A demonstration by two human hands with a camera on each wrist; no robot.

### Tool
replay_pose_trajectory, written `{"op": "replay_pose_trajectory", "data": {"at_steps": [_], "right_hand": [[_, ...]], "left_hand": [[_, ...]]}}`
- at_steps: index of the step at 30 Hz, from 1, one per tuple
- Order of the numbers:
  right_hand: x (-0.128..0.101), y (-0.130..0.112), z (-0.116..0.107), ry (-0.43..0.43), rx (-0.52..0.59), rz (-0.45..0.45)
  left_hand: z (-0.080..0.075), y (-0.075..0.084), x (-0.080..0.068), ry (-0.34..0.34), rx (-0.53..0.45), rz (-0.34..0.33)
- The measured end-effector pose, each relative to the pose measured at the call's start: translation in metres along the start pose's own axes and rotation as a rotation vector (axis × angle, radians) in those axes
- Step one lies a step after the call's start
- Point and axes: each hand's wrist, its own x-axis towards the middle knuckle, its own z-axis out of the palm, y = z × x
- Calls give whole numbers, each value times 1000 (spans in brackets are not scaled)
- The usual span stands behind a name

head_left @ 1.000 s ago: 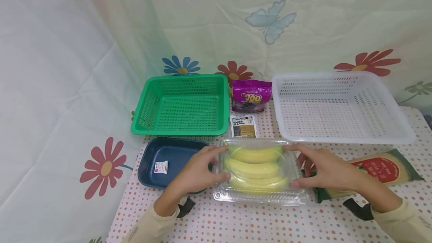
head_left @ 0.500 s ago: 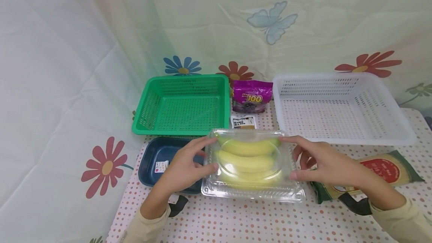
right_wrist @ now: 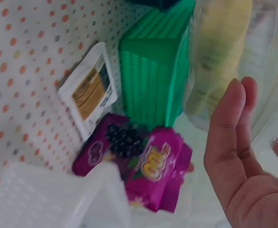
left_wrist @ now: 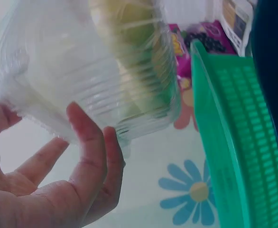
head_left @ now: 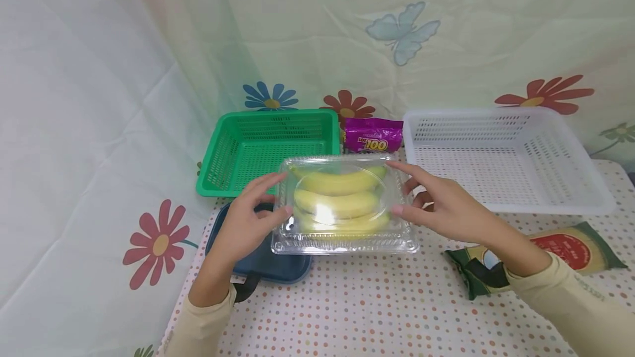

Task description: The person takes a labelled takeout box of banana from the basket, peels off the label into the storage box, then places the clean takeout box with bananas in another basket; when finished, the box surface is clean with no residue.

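A clear plastic clamshell box [head_left: 342, 245] with several bananas [head_left: 337, 203] in it is held up in the head view, in front of the green basket. My left hand [head_left: 245, 225] grips its left end, thumb on the near side and a finger along the top corner. At the opposite end my right hand [head_left: 446, 205] grips it likewise. In the left wrist view, the left fingers [left_wrist: 89, 147] touch the ribbed side of the box. The right wrist view has two right fingertips [right_wrist: 234, 95] against the plastic, with banana showing through.
A green basket [head_left: 205, 175] stands behind the box, partly covered by it. A dark blue tray [head_left: 283, 271] lies below left. A white basket [head_left: 471, 175] is at right, a purple candy bag [head_left: 372, 134] between baskets, a white packet [right_wrist: 89, 90] before it, and a green-ended noodle-like pack [head_left: 565, 249] near right.
Both hands have lifted the banana box and carried it up and left, away from the noodle-like pack. It now overlaps the green basket and hides the white packet in the head view.
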Motion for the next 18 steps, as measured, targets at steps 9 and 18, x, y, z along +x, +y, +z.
{"op": "replay_pose_trajectory", "data": {"at_steps": [9, 18], "right_hand": [[45, -25, 9, -20, 265, 105], [94, -40, 16, -70, 458, 241]], "left_hand": [[-33, -6, 19, 136, 19, -30], [-70, -9, 40, 143, -28, -108]]}}
